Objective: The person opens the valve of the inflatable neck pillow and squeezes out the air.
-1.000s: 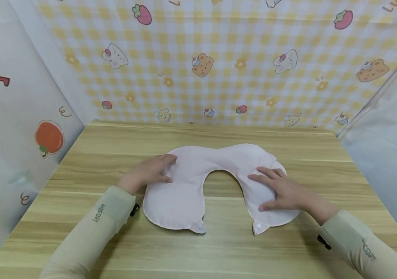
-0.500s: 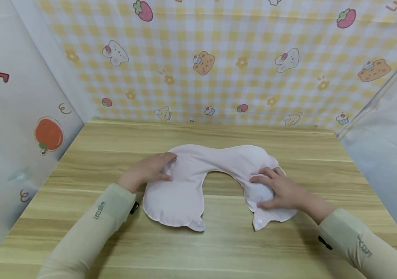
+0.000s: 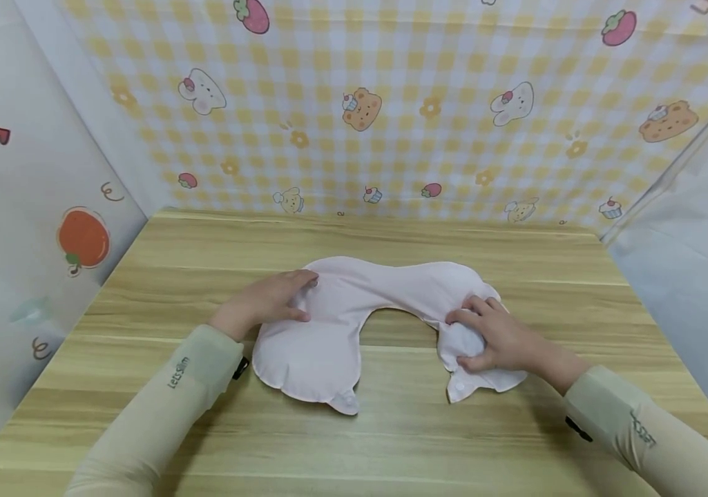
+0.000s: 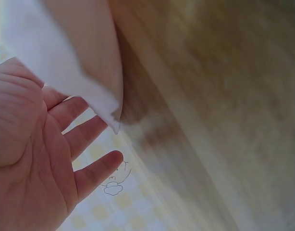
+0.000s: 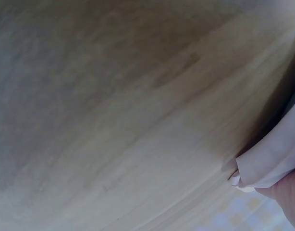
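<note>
A wooden table (image 3: 391,442) carries a pink U-shaped pillow (image 3: 329,331)

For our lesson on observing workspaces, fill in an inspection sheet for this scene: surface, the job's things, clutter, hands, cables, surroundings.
Surface: wooden table, light grain, bare around the work.
Job's things: pink U-shaped pillow cover lying on the table, open side toward the person; a snap tab at each end; its right arm is bunched.
Clutter: nothing seen.
Hands: left hand rests on the cover's left arm with fingers fairly straight; right hand has fingers curled, gathering the cover's right arm in its grip.
Cables: nothing seen.
Surroundings: yellow checked backdrop with bears, rabbits and strawberries behind; pale side panels left and right, the left one with an orange fruit print.
</note>
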Demonstrator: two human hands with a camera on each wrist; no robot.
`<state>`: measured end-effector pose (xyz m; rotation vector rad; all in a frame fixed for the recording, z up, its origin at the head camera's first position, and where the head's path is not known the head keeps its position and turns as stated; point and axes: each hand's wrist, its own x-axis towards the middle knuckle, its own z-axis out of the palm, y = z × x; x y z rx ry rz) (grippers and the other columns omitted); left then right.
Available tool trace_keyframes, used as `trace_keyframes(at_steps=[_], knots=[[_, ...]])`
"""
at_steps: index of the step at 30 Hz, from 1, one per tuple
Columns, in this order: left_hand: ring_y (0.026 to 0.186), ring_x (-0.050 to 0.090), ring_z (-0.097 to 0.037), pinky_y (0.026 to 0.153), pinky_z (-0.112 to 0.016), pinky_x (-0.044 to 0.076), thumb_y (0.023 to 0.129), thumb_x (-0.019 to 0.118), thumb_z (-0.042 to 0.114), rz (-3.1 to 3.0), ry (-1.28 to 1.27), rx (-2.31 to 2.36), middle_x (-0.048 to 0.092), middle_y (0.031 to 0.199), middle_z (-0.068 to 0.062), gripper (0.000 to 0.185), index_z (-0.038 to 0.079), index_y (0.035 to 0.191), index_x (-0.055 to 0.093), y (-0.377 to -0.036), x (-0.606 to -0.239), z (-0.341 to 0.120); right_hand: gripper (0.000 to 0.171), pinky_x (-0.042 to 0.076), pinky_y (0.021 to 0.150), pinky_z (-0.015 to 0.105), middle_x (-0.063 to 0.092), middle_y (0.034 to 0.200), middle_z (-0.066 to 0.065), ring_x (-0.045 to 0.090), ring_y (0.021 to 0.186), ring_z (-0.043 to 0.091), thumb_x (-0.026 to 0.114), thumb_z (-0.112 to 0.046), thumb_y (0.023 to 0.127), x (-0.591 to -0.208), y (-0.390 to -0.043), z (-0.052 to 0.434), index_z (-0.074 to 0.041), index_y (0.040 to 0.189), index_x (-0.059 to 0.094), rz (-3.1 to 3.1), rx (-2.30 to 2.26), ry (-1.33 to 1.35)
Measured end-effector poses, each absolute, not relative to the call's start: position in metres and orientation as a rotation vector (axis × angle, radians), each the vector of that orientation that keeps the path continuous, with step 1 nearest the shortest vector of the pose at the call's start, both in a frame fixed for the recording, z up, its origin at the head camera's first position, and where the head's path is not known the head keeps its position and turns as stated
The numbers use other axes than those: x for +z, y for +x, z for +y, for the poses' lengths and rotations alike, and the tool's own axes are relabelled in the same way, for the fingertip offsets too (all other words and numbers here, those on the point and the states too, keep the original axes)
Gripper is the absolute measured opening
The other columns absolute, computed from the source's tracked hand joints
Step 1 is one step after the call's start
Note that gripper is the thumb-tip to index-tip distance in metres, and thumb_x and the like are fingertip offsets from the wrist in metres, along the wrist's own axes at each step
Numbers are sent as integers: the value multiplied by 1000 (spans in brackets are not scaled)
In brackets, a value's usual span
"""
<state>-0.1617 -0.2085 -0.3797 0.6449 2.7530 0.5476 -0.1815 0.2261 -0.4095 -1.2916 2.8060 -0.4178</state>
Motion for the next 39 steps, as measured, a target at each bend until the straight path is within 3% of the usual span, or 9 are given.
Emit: trace_keyframes(at_steps=[17, 39], knots=[[140, 44, -36, 118, -52, 33, 90, 74, 25, 2740, 649, 568, 52, 147, -14, 73, -2, 148, 38, -161, -381, -205, 58, 42, 73, 27, 53, 103, -6, 47, 91, 15, 82, -41, 60, -417, -186, 224, -24, 112, 62, 2838, -434, -1413], [140, 44, -35, 117, -52, 33, 89, 74, 27, 2734, 648, 570, 52, 147, -13, 74, -1, 148, 39, -160, -380, -205, 58, 42, 70, 27, 57, 105, -6, 50, 89, 14, 80, -45, 62, -417, -184, 220, -22, 113, 62, 2900, -338, -1394]])
